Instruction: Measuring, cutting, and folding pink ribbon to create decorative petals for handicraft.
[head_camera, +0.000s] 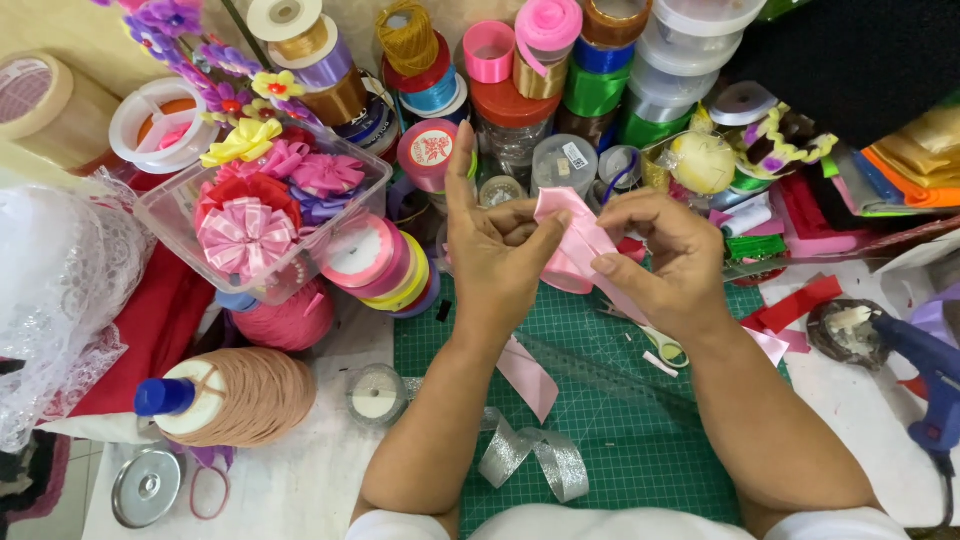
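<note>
Both hands pinching a pink ribbon (572, 240) between fingertips: left hand (490, 255), right hand (665, 255). Below the fingers, a green cutting mat (610, 420) on a cluttered table, ribbon spools (520, 70) beyond.

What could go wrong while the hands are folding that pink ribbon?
1. The pink ribbon looks smooth and is pinched only by fingertips of the left hand and right hand, so the fold might slip open.
2. Its loose tail hangs to the green cutting mat near the silver ribbon; they could tangle.
3. The blue glue gun lies close to the right arm; if it is hot, a bump might hurt.
</note>
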